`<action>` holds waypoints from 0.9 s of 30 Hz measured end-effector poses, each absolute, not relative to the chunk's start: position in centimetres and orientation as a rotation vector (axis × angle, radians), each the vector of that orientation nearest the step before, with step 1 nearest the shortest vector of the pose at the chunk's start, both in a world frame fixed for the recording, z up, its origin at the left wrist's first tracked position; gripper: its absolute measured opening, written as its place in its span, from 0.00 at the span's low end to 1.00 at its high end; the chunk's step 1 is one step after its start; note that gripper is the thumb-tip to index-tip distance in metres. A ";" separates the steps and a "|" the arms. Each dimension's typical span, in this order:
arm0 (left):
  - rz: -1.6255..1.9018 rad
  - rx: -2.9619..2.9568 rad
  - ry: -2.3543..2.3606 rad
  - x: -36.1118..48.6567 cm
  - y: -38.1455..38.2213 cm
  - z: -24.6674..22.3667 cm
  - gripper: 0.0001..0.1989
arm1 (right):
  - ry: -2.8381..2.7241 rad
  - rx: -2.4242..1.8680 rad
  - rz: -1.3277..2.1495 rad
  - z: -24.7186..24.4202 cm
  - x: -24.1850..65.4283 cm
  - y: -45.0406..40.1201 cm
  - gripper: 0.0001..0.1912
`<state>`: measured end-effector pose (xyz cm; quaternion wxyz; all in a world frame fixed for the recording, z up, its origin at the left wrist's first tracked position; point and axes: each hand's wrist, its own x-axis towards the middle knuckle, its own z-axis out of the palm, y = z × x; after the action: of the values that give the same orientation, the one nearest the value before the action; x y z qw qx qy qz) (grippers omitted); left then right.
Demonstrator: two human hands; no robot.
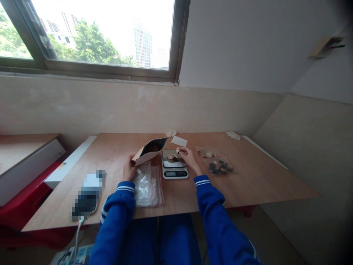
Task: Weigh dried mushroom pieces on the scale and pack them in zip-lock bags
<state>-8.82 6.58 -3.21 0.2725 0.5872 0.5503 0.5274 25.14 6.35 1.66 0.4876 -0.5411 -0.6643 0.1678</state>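
My left hand (128, 167) grips the lower end of a brown paper pouch (145, 157), which is tilted with its dark-lined mouth gaping. To its right stands a small white kitchen scale (175, 173) with a shiny weighing plate. A few thin, pale brown dried pieces (173, 157) lie on that plate. Above the plate's right side, my right hand (187, 156) pinches a small dried piece (178, 150) between its fingertips. What these pieces are is too small to tell.
Clear zip bags (147, 187) lie below the pouch. Right of the scale are a zip bag of dark pieces (220, 166) and a zip bag of pale pieces (207, 152). A white card (179, 141) lies behind the scale. A phone (88, 195) with a cable rests at left.
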 end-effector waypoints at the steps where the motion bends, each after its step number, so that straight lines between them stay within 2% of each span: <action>1: 1.423 1.581 1.478 -8.8 6.5 -3.1 0.23 | -1.662 -1.308 0.426 2.2 24.8 6.2 0.13; 6: 1.432 1.574 1.479 -8.5 6.2 -2.7 0.21 | -1.485 -1.191 0.267 7.7 22.9 2.9 0.15; 8: 1.429 1.565 1.491 -8.4 6.0 -2.4 0.21 | -1.458 -1.057 0.367 11.0 21.8 0.5 0.15; 11: 1.436 1.559 1.490 -8.3 5.7 -1.9 0.20 | -1.711 -0.906 0.612 15.6 20.0 -3.0 0.15; 14: 1.439 1.553 1.472 -8.1 5.5 -1.6 0.20 | -1.989 -0.898 0.651 18.2 18.6 -4.9 0.15; 21: 1.463 1.531 1.441 -7.9 5.4 -1.6 0.21 | -2.272 -1.134 0.470 16.8 16.6 -3.2 0.14; 27: 1.486 1.595 1.424 -7.9 5.5 -2.1 0.20 | -2.359 -1.437 0.277 14.2 14.2 -0.7 0.09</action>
<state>-7.95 5.45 -2.06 0.2655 0.5905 0.5273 0.5503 14.24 -0.74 14.22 0.1817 -0.5090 -0.8356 0.0981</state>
